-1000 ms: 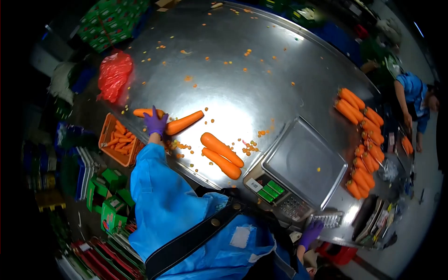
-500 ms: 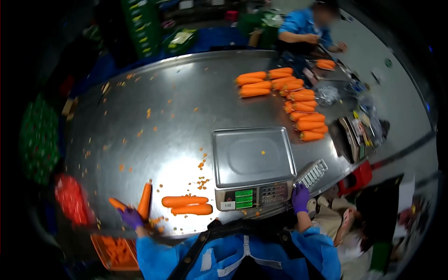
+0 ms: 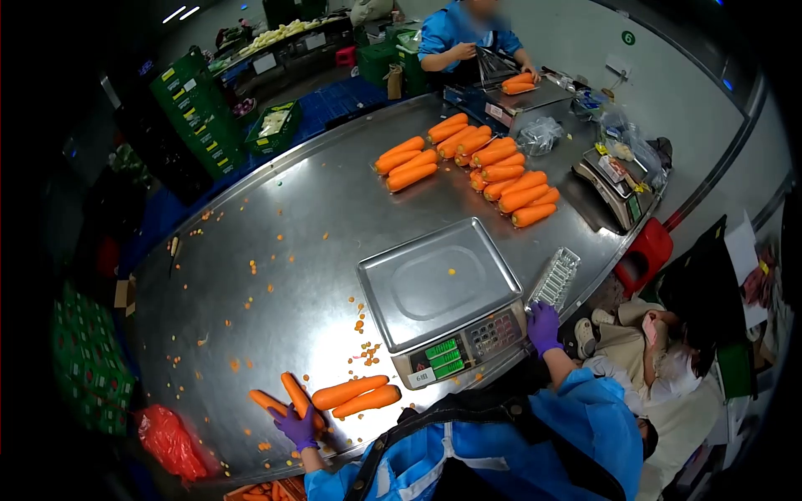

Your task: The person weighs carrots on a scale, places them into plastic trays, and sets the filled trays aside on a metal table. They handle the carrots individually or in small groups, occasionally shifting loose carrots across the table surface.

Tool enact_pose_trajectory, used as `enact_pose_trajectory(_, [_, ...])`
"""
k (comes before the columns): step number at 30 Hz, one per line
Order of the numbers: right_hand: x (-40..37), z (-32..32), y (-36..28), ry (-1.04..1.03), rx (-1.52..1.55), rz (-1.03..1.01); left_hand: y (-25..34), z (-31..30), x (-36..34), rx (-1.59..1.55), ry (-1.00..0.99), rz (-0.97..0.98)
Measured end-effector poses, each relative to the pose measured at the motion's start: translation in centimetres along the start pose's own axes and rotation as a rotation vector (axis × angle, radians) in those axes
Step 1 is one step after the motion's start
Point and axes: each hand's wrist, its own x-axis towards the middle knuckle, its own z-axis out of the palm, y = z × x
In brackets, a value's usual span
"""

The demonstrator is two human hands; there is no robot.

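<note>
My left hand (image 3: 297,427), in a purple glove, is at the table's near left with its fingers around the lower ends of carrots. One carrot (image 3: 266,402) points out to the left and another carrot (image 3: 294,390) lies beside it. Two more carrots (image 3: 357,394) lie together just to the right. My right hand (image 3: 544,327), also gloved in purple, grips the near end of a clear ribbed plastic tray (image 3: 557,278) beside the scale. The scale (image 3: 434,288) has green lit digits, and a small orange bit rests on its metal pan.
Rows of carrots (image 3: 493,171) lie at the table's far right. A person in blue (image 3: 464,42) handles film over trayed carrots. A second scale (image 3: 608,196) stands at the right edge. Carrot scraps dot the steel table (image 3: 242,326); a red bag (image 3: 171,441) is at left.
My view has turned and tilted up. My left hand has moved in against the second carrot, nearer the right-hand pair. My right hand stays at the tray's end.
</note>
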Motion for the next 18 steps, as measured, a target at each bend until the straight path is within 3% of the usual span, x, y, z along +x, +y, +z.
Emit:
enact_pose_trajectory(9, [0.0,-0.1,-0.6,-0.011,0.005,0.062,0.7,-0.7,-2.0,-0.004,-0.151,0.196])
enact_pose_trajectory(13, [-0.4,0.7,-0.4,0.061,0.011,0.053,2.5,-1.8,-4.6,0.099,-0.189,0.155])
enact_pose_trajectory(17, [-0.8,1.7,0.2,0.085,0.014,0.031,2.9,-0.1,-5.4,0.101,-0.007,0.178])
enact_pose_trajectory(18, [-0.8,1.9,0.4,0.107,0.027,0.012,4.0,0.5,-5.3,-0.27,0.018,0.2])
